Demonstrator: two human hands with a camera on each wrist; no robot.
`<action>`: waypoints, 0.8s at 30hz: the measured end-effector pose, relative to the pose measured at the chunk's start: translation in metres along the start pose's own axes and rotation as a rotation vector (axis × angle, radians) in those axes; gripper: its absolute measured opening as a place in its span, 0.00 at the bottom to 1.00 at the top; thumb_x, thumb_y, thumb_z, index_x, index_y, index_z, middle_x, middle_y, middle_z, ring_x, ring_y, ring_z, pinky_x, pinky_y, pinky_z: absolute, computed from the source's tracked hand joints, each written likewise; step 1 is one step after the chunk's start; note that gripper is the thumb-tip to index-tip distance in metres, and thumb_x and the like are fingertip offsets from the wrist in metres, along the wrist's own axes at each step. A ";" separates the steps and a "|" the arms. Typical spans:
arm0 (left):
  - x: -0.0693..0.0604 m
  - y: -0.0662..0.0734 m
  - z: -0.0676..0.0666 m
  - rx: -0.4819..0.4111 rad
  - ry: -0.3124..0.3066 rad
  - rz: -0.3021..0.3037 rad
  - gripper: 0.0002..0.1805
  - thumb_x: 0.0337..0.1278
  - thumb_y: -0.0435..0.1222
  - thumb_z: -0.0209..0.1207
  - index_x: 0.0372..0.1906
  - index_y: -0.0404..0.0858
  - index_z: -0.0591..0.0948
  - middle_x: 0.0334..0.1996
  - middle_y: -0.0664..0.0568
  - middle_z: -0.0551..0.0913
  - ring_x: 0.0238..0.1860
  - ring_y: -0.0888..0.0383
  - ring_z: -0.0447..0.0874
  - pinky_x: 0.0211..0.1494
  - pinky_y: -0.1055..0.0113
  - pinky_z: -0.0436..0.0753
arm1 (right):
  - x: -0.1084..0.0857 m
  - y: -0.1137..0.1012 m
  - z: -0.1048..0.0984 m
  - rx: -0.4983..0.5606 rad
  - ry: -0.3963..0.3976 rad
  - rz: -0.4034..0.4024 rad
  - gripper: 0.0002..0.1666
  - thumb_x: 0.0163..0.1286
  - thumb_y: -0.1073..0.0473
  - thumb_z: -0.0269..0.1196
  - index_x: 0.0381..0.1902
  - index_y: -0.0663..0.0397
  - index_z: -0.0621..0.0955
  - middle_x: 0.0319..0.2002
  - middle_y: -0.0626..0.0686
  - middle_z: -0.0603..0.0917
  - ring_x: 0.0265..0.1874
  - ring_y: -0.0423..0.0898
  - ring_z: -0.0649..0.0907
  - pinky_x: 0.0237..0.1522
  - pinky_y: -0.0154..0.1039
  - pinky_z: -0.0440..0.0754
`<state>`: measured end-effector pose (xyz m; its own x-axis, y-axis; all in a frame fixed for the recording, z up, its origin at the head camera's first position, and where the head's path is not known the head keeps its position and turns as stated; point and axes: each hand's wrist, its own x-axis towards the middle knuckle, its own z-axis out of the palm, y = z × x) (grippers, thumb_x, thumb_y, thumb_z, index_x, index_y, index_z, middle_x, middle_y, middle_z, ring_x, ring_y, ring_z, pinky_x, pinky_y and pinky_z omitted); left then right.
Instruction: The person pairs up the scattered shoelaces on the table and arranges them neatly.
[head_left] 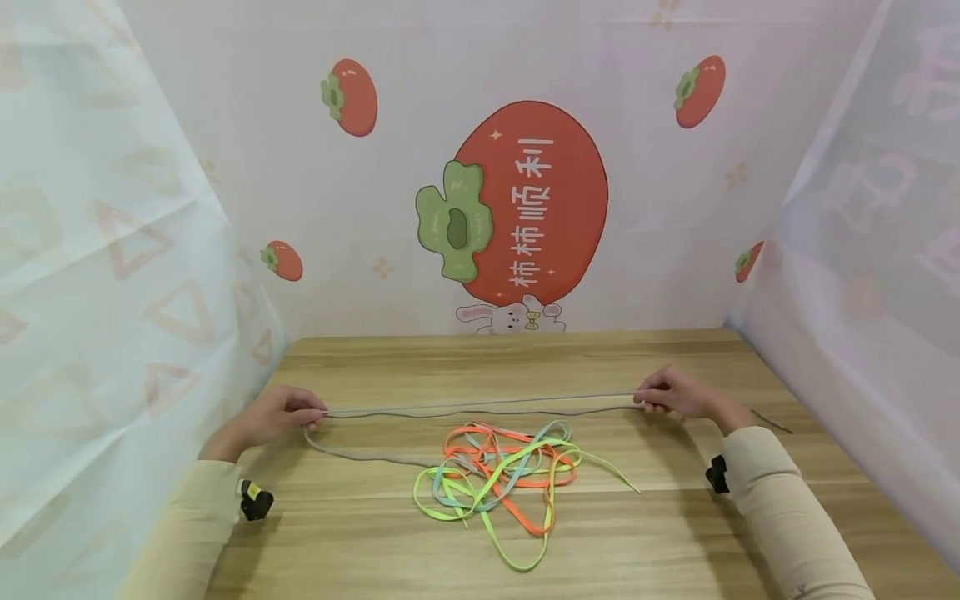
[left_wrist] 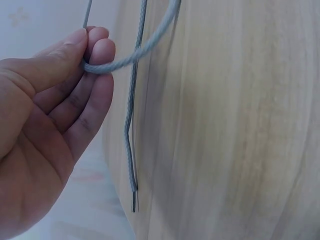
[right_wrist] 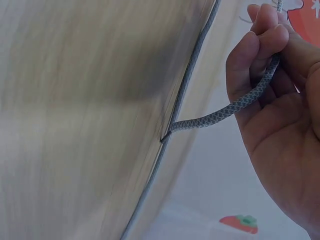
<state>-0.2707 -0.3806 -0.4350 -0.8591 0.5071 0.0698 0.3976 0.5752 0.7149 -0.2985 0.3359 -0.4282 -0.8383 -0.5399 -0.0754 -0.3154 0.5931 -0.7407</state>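
Note:
A thin grey shoelace (head_left: 480, 402) stretches nearly straight between the two hands above the wooden table. The left hand (head_left: 279, 412) pinches it between thumb and fingertips at the left; from there the lace (left_wrist: 112, 66) bends back and runs toward the pile. At the right, the right hand (head_left: 681, 393) pinches the lace, and a short tail (right_wrist: 215, 116) hangs from its fingers down to the tabletop. Another grey strand lies slightly wavy along the table beneath the taut one, its tipped end (left_wrist: 133, 200) showing in the left wrist view. Past the right wrist, a grey piece (head_left: 772, 421) is visible.
A loose tangle of flat laces lies between the hands: orange (head_left: 538, 527), yellow-green (head_left: 517, 565) and pale blue (head_left: 558, 428). Printed cloth walls (head_left: 637, 275) enclose the wooden table (head_left: 360, 542) at the back and both sides.

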 end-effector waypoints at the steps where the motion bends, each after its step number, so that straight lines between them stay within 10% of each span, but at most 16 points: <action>1: -0.001 -0.001 -0.001 -0.010 -0.002 0.009 0.09 0.75 0.28 0.59 0.47 0.26 0.86 0.37 0.41 0.91 0.37 0.65 0.87 0.41 0.68 0.87 | -0.003 0.001 -0.002 0.004 0.003 0.008 0.13 0.81 0.66 0.58 0.42 0.73 0.86 0.28 0.56 0.85 0.25 0.36 0.78 0.29 0.32 0.80; 16: -0.021 -0.023 -0.025 0.128 0.048 -0.129 0.11 0.76 0.33 0.60 0.49 0.30 0.88 0.36 0.47 0.92 0.36 0.65 0.85 0.41 0.72 0.82 | -0.042 0.032 -0.031 0.025 0.036 0.106 0.14 0.81 0.66 0.58 0.43 0.75 0.84 0.28 0.51 0.83 0.26 0.34 0.78 0.29 0.31 0.79; 24: -0.030 -0.031 -0.032 0.171 0.067 -0.108 0.08 0.75 0.31 0.60 0.45 0.32 0.89 0.32 0.50 0.90 0.34 0.68 0.82 0.40 0.74 0.79 | -0.067 0.047 -0.048 -0.019 0.073 0.148 0.16 0.82 0.63 0.57 0.43 0.75 0.84 0.29 0.47 0.82 0.27 0.33 0.78 0.32 0.30 0.80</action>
<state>-0.2674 -0.4345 -0.4369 -0.9170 0.3958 0.0494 0.3460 0.7277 0.5923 -0.2786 0.4287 -0.4259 -0.9060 -0.4016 -0.1335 -0.1940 0.6745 -0.7123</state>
